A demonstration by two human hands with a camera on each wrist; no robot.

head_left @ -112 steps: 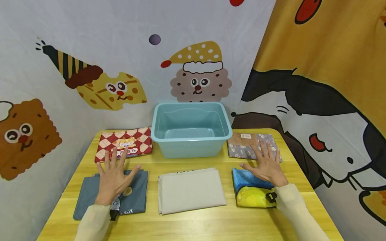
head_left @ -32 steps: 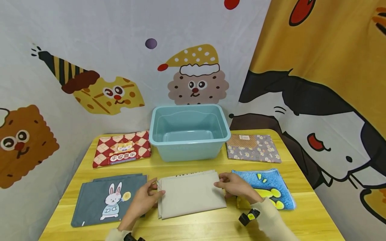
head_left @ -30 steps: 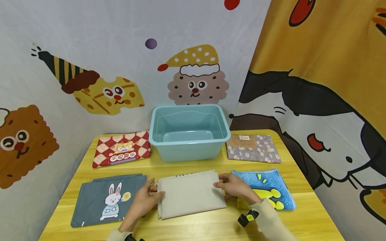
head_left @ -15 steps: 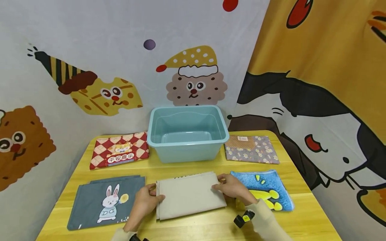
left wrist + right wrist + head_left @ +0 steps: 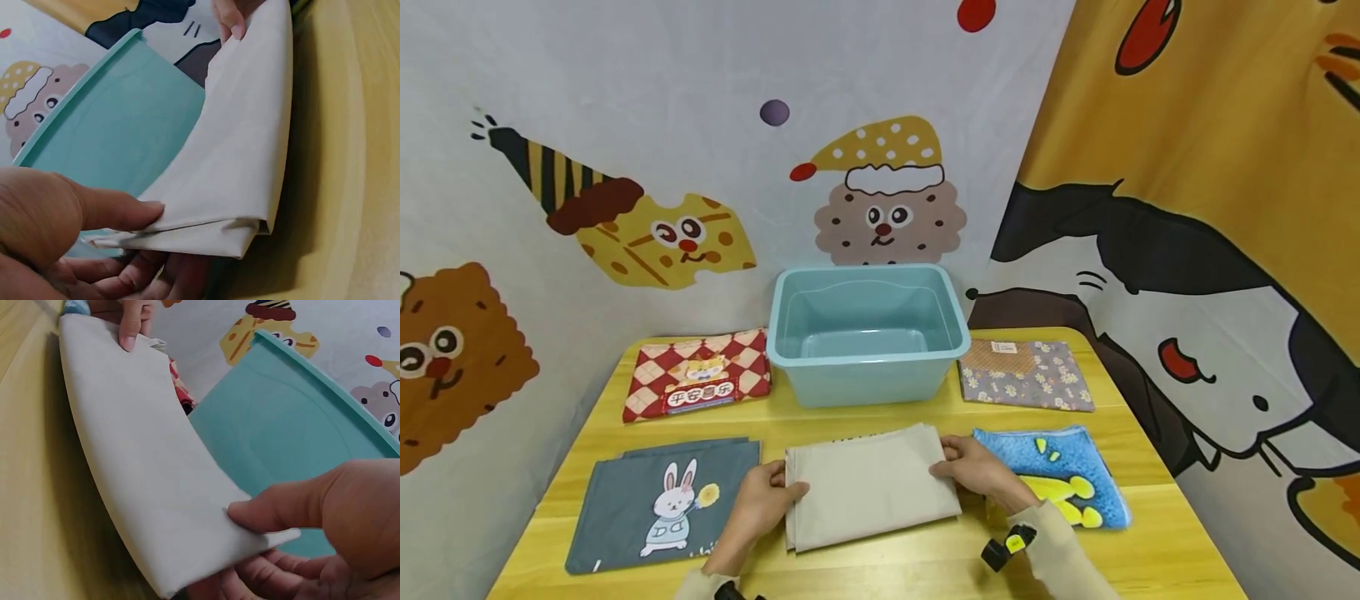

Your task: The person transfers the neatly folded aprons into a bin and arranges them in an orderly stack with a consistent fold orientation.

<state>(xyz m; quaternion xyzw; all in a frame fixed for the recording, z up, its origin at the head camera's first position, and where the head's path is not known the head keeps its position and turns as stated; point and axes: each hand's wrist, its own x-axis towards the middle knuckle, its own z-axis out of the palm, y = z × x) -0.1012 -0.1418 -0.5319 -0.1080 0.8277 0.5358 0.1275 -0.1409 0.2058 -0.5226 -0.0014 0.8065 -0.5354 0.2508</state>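
Note:
A folded beige cloth [image 5: 872,490] is at the middle front of the table. My left hand [image 5: 762,502] pinches its left edge, and my right hand [image 5: 981,472] pinches its right edge. In the left wrist view, the left thumb [image 5: 128,211] presses on top while the fingers curl beneath. The right wrist view shows the same hold, with the right thumb [image 5: 265,509] on top. Both wrist views show the cloth sagging slightly, with a shadow on the tabletop beside it. Behind it stands a light blue plastic basin [image 5: 868,385] with nothing inside.
Other folded cloths lie flat on the wooden table [image 5: 842,579]: a grey-blue rabbit one [image 5: 625,508] front left, a red checked one [image 5: 655,371] back left, a grey floral one [image 5: 1052,383] back right, and a blue-and-yellow one [image 5: 1101,475] front right. A cartoon curtain [image 5: 715,100] hangs behind.
Earlier both hands were spread, fingers apart, above the side cloths. They then took the beige cloth by its two ends. Since half a second ago it has risen slightly at the far edge.

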